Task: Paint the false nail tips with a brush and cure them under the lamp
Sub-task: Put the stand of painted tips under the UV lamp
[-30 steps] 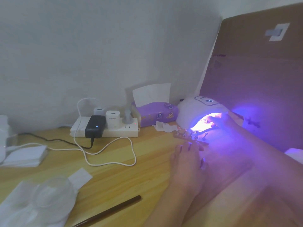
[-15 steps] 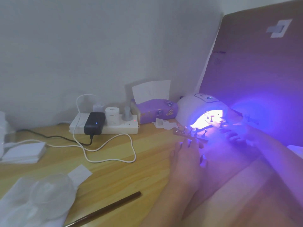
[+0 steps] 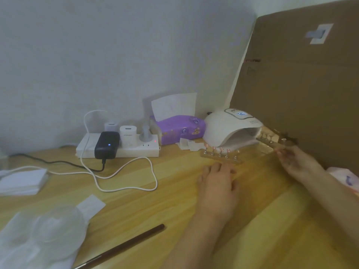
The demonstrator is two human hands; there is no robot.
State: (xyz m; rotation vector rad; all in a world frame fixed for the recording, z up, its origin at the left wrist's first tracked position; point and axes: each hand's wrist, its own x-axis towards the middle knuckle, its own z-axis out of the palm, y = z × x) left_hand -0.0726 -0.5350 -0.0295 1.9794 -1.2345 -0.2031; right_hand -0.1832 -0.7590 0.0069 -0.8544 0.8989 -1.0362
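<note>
A strip was held by the right hand; the left hand was rested flat, empty. Its tips could be smeared if knocked against the lamp.

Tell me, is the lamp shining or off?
Off. The lamp's opening is plain white, with no glow on the table; only its small display is lit.

I saw the white lamp dark (display lit), first tip strip flat before it, second tip strip tilted at its mouth, brush well apart.
</note>
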